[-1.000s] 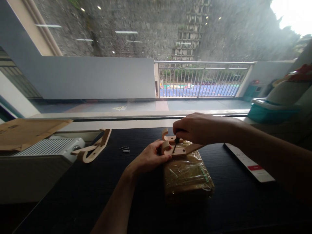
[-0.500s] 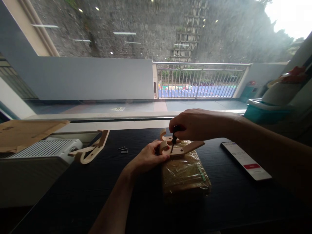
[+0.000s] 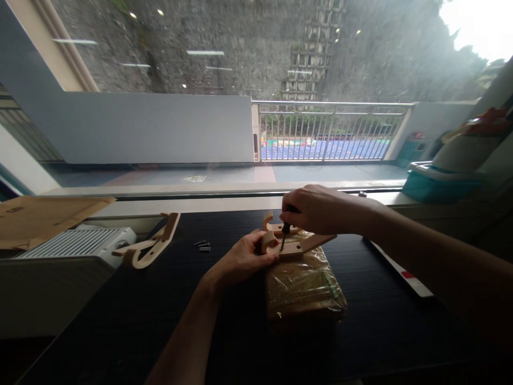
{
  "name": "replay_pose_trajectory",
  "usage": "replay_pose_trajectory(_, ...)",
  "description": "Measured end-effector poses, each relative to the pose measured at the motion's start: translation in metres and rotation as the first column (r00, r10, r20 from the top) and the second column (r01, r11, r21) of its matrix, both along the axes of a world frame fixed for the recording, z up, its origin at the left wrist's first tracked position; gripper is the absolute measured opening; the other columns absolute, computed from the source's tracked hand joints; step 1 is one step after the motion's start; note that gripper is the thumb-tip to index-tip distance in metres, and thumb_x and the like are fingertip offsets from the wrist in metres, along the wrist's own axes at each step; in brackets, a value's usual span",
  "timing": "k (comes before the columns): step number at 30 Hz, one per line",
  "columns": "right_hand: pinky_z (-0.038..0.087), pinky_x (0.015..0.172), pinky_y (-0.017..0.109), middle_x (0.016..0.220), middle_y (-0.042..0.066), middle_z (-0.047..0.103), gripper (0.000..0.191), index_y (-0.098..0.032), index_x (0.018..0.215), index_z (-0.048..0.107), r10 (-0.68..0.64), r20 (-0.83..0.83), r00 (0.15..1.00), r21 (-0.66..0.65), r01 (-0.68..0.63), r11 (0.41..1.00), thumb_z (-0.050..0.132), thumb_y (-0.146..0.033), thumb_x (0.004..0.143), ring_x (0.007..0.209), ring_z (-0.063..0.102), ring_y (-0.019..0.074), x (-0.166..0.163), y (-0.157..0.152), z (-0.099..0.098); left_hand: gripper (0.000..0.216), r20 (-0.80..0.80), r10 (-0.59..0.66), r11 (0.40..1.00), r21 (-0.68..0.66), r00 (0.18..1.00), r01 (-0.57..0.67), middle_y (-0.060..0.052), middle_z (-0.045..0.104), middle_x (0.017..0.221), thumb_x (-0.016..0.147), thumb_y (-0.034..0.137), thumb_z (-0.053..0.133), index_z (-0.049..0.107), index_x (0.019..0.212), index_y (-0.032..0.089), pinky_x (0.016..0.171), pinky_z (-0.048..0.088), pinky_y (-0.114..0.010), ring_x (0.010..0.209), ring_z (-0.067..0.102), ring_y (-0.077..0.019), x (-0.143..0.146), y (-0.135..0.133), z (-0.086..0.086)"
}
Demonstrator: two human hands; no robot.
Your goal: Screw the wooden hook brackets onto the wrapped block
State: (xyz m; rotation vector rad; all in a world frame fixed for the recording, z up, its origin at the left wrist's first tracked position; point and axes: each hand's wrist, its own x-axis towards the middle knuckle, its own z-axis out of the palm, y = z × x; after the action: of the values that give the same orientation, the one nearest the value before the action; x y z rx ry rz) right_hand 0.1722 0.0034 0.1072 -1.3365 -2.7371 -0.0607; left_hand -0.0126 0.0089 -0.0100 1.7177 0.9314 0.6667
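Lowered since the earlier frame: right hand (image 3: 320, 209), clenched round screwdriver (image 3: 286, 228); left hand (image 3: 243, 255) grasping near wooden bracket (image 3: 290, 249) atop wrapped package (image 3: 302, 283), likely light, stiff, smooth, best gripped by its hooked end

The package (image 3: 302, 294) is the clock's centre on the table (image 3: 240, 347). On its far end lies the near hooked bar (image 3: 290, 249); the far hooked bar (image 3: 273, 228) is just behind, toward twelve. The screwdriver (image 3: 286, 228) stands with its tip at the near one. Between nine and ten lie the screws (image 3: 204, 248), then the other hooked frame (image 3: 159, 248), then the radiator (image 3: 80, 243). The phone (image 3: 419, 286) is at three, the windowsill (image 3: 208, 205) at twelve.
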Motion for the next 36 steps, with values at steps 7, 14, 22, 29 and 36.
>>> replay_pose_trajectory(7,0.026,0.050,0.024,0.071,-0.001,0.063,0.025,-0.025,0.087,0.066,0.089,0.040,0.995,-0.096,-0.085,0.992,0.046,-0.038,0.082,0.054,0.046,0.0092,0.002,-0.003,0.016,0.030,0.013,-0.013,1.000,-0.002,1.000,0.013,-0.002,0.056,0.090,0.072,0.028,0.062,0.057,0.099,0.015,0.072,0.043,-0.023,0.081,0.053,-0.0142,-0.001,0.000,0.000)
replay_pose_trajectory(14,0.026,0.051,0.024,0.072,0.000,0.063,0.021,-0.023,0.085,0.066,0.082,0.093,0.992,-0.099,-0.072,0.992,0.046,-0.031,0.081,0.053,0.043,0.0083,0.003,-0.008,0.016,0.028,0.023,0.026,1.000,0.015,0.999,-0.026,0.000,0.055,0.083,0.071,0.028,0.065,0.058,0.095,0.015,0.066,0.041,-0.022,0.073,0.051,-0.0121,0.002,0.001,-0.004)
replay_pose_trajectory(22,0.026,0.052,0.024,0.072,0.001,0.063,0.024,-0.021,0.085,0.066,0.065,0.041,0.997,-0.128,-0.059,0.990,0.044,-0.032,0.083,0.055,0.045,0.0093,0.009,0.003,0.006,0.026,0.058,0.045,0.999,-0.002,0.997,-0.045,0.000,0.057,0.087,0.069,0.026,0.066,0.060,0.092,0.015,0.069,0.042,-0.021,0.075,0.052,-0.0116,0.006,0.001,-0.007)
replay_pose_trajectory(29,0.024,0.048,0.023,0.061,-0.001,0.059,0.030,-0.019,0.083,0.066,0.029,-0.064,0.998,-0.101,-0.036,0.994,0.045,-0.040,0.083,0.049,0.041,0.0072,0.016,-0.002,0.012,0.027,0.036,0.034,0.998,0.044,0.999,-0.035,-0.001,0.056,0.088,0.068,0.024,0.066,0.061,0.093,0.015,0.067,0.042,-0.021,0.074,0.052,-0.0120,0.005,-0.002,-0.002)
replay_pose_trajectory(36,0.023,0.048,0.023,0.063,-0.003,0.060,0.024,-0.024,0.087,0.065,0.018,-0.041,0.999,-0.072,-0.021,0.997,0.045,-0.036,0.084,0.051,0.043,0.0074,0.025,-0.024,0.006,0.029,-0.043,0.062,0.998,0.026,0.997,-0.061,-0.001,0.057,0.085,0.069,0.029,0.065,0.061,0.094,0.015,0.063,0.042,-0.022,0.074,0.053,-0.0136,0.005,-0.006,-0.001)
